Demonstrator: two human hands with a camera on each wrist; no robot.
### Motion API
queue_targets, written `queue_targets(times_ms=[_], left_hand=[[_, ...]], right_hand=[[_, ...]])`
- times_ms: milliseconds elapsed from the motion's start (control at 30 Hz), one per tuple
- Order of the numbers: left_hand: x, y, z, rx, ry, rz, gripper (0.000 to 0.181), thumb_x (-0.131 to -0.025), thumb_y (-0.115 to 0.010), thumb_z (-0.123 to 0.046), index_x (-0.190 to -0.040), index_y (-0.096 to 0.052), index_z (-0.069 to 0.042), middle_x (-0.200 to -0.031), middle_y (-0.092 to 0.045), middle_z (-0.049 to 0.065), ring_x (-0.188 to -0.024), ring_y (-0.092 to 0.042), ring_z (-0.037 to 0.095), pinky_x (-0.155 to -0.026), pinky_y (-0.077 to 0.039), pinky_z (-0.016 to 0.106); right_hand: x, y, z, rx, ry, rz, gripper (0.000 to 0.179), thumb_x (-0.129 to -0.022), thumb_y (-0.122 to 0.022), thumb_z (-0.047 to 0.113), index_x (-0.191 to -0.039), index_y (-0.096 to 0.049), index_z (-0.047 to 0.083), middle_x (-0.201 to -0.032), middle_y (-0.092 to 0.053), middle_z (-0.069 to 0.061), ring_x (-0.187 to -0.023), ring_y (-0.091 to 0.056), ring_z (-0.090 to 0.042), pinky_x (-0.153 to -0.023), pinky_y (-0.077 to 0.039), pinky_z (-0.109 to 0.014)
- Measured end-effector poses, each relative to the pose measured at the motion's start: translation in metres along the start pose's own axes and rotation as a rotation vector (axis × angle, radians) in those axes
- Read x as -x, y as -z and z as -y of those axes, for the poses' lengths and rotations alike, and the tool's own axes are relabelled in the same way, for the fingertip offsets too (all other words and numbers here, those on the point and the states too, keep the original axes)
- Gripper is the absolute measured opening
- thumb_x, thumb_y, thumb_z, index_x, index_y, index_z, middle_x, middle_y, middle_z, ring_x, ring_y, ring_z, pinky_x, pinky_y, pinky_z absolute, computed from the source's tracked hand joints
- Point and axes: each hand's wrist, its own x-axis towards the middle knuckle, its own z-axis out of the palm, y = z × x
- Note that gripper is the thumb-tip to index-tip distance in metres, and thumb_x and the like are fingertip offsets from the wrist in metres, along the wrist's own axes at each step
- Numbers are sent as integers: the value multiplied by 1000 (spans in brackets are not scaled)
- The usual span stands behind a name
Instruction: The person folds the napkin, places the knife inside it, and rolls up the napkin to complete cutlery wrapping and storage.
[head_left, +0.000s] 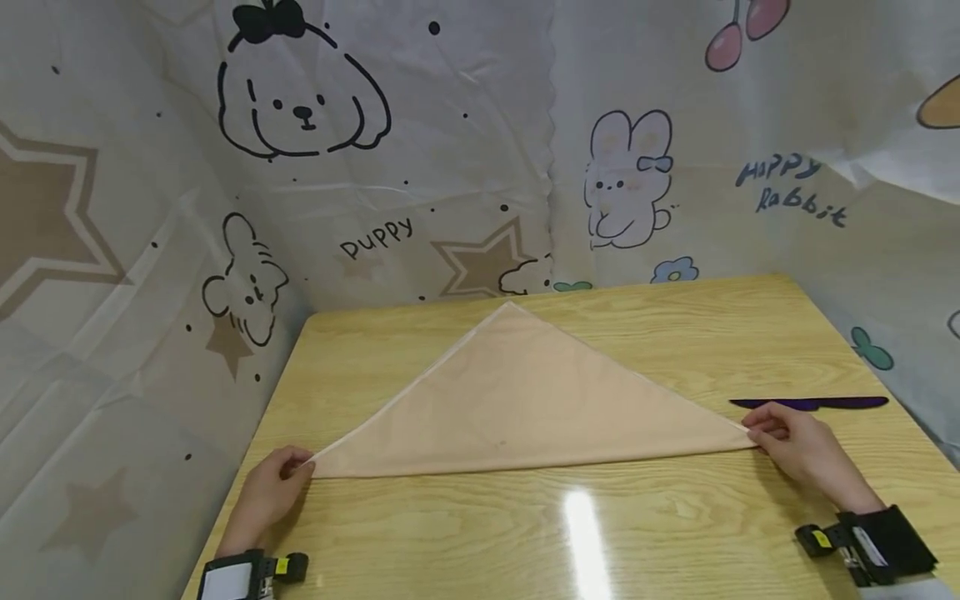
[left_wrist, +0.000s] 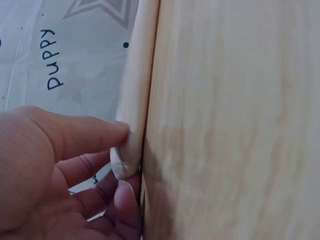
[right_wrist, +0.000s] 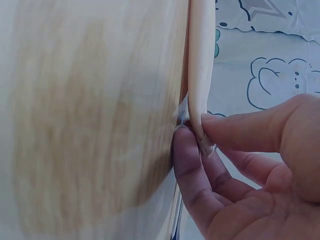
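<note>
A peach cloth (head_left: 517, 400) lies on the table as a wide triangle, its peak toward the back edge and its long straight side toward me. At its left corner, my left hand (head_left: 272, 492) pinches the tip between thumb and fingers. The left wrist view shows that cloth corner (left_wrist: 131, 145) between the fingertips, close against the tabletop. My right hand (head_left: 806, 450) grips the opposite corner in the same manner. In the right wrist view the thumb presses on the cloth corner (right_wrist: 200, 100), with the fingers on its other side.
A dark purple knife (head_left: 847, 402) lies just beyond my right hand. The wood-grain table (head_left: 465, 533) meets a sheet (head_left: 480, 150) printed with cartoon animals at its back and sides. Bright glare streaks the table's near middle.
</note>
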Motion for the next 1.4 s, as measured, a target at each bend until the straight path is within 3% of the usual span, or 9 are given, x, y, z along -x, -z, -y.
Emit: queue_targets(times_ms=[300, 433, 533, 667, 867, 1033, 1267, 1400], left_hand=[[0, -2, 3, 63, 29, -50, 27, -95, -59, -22, -109, -65, 0, -104, -64, 18, -94, -55, 29, -79, -44, 46], [2, -1, 3, 77, 54, -32, 30, -94, -60, -24, -110, -66, 1, -107, -64, 20, -97, -54, 31, -82, -45, 49], [4, 1, 4, 86, 23, -16, 37, -96, -58, -29, -112, -66, 4, -114, -63, 24, -101, -55, 34, -85, -46, 51], [10, 5, 12, 116, 13, -14, 44, -103, -44, -32, -122, -62, 4, -127, -60, 25, -116, -51, 37, -93, -43, 54], [3, -1, 11, 205, 111, 30, 57, -104, -32, -43, -134, -55, 0, -137, -52, 24, -128, -40, 37, -102, -35, 56], [1, -2, 7, 216, 147, 28, 58, -105, -28, -43, -135, -53, 0, -140, -49, 24, -130, -37, 38, -104, -33, 57], [4, -1, 6, 233, 130, 30, 57, -105, -28, -41, -134, -55, 0, -140, -49, 24, -133, -35, 38, -106, -29, 57], [4, -1, 6, 252, 119, 33, 56, -105, -29, -41, -133, -56, -1, -140, -49, 23, -132, -35, 37, -106, -30, 58]], right_hand=[[2, 3, -6, 57, 31, -76, 5, -88, -67, 9, -90, -69, 4, -81, -69, -10, -67, -56, -16, -53, -42, -28], [1, 6, -10, 57, 57, -86, 9, -91, -65, 12, -92, -70, 5, -82, -69, -9, -68, -56, -16, -54, -44, -28], [3, 15, -16, 54, 48, -97, 16, -95, -62, 17, -97, -69, 3, -87, -69, -13, -74, -60, -21, -57, -46, -31], [-3, 31, -34, 74, 39, -178, 18, -93, -61, 12, -101, -67, -3, -93, -65, -22, -77, -59, -30, -59, -46, -39], [-11, 52, -78, 200, 69, -256, 29, -84, -60, -4, -111, -61, -11, -103, -54, -34, -85, -50, -44, -67, -39, -56], [-19, 57, -93, 251, 129, -250, 29, -79, -65, -4, -107, -64, -10, -102, -56, -36, -89, -52, -48, -69, -41, -61], [-23, 54, -87, 295, 101, -176, 17, -80, -71, 2, -93, -66, -6, -85, -58, -24, -79, -52, -39, -67, -39, -54], [-22, 50, -80, 295, 142, -134, 11, -81, -70, 0, -87, -64, -7, -80, -58, -19, -74, -53, -33, -64, -42, -49]])
